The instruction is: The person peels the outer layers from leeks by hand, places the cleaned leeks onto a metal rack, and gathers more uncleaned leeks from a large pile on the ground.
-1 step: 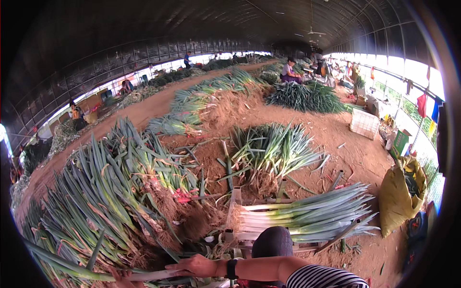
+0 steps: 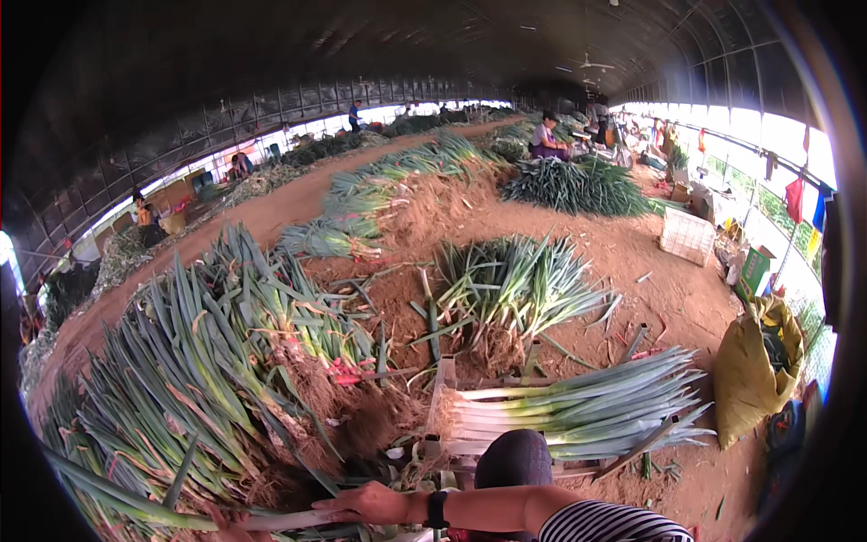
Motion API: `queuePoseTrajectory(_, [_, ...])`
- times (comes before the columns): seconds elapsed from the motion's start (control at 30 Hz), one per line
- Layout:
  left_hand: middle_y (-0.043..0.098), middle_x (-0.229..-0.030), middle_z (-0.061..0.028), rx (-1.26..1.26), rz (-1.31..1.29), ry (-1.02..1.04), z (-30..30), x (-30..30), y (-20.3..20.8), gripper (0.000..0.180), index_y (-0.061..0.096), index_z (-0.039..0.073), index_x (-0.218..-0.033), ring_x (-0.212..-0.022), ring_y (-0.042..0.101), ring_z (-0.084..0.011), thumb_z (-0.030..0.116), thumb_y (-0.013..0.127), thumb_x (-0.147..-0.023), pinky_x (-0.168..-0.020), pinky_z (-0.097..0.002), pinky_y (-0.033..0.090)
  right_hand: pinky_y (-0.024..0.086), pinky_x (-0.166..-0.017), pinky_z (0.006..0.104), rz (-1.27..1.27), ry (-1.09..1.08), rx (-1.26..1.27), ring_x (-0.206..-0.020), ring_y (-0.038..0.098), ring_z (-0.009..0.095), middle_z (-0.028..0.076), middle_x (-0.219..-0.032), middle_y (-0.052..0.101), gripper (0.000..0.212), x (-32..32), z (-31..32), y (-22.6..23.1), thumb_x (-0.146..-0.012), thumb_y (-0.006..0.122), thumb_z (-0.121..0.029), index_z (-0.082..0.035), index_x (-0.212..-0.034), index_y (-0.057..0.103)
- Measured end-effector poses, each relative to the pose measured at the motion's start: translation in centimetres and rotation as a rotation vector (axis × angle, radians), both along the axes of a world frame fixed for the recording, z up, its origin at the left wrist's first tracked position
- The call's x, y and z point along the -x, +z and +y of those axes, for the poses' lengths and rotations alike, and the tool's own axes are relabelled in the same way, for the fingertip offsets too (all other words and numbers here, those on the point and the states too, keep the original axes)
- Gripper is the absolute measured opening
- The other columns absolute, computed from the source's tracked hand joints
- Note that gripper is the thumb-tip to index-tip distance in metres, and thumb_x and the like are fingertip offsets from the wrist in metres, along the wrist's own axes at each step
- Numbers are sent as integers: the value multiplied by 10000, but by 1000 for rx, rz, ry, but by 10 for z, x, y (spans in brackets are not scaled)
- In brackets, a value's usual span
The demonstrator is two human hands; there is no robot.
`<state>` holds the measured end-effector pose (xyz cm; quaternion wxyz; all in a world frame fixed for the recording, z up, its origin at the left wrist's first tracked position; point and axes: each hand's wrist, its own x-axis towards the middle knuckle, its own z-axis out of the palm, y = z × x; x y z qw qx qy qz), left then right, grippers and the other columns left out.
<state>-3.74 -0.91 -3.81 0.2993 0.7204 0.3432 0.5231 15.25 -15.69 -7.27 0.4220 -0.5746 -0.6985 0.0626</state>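
Your left hand (image 2: 237, 524) curls around the long green-and-white leek (image 2: 293, 520); your right (image 2: 375, 503) closes over its pale end, beyond the left edge of the brown wooden rack (image 2: 444, 372). Probably light, firm-shanked, leaves easily bruised: grip the shank.

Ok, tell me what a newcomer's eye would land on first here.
First, the big heap of green onions with shaggy roots, filling the lower left. Next, the neat bundle of green onions right of centre, white ends pointing left and leaves fanning right, with a bulging yellow sack farther right. Then, at the bottom, the left hand and right hand holding a single long green onion.
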Motion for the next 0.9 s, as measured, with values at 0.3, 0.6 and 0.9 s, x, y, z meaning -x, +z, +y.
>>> queuePoseTrajectory(0.3, [425, -1276, -313, 341, -326, -6, -1, -6, -1, 406, 560, -146, -1031, -1232, 367, -419, 150, 616, -759, -1042, -455, 295, 488, -674, 396, 123, 74, 112, -743, 600, 353, 219, -808, 605, 309, -5, 5, -12, -939, 456, -248, 7, -1038, 598])
queuePoseTrajectory(0.6, [527, -1087, -156, 420, -536, -184, 24, 6, -35, 562, 402, -40, -1283, -1005, 494, -278, 111, 582, -772, -942, -358, 390, 459, -586, 438, 223, 90, 227, -639, 566, 395, 234, -679, 562, 329, -4, 4, -12, -936, 453, -294, 4, -933, 594])
queuePoseTrajectory(0.9, [573, -952, -142, -128, -70, -90, 69, 33, -66, 279, 557, -20, -983, -881, 548, -304, 206, 541, -821, -917, -412, 416, 454, -650, 397, 405, 198, 506, -670, 586, 315, 190, -687, 570, 391, 2, -9, 18, -960, 403, -341, 9, -1000, 574])
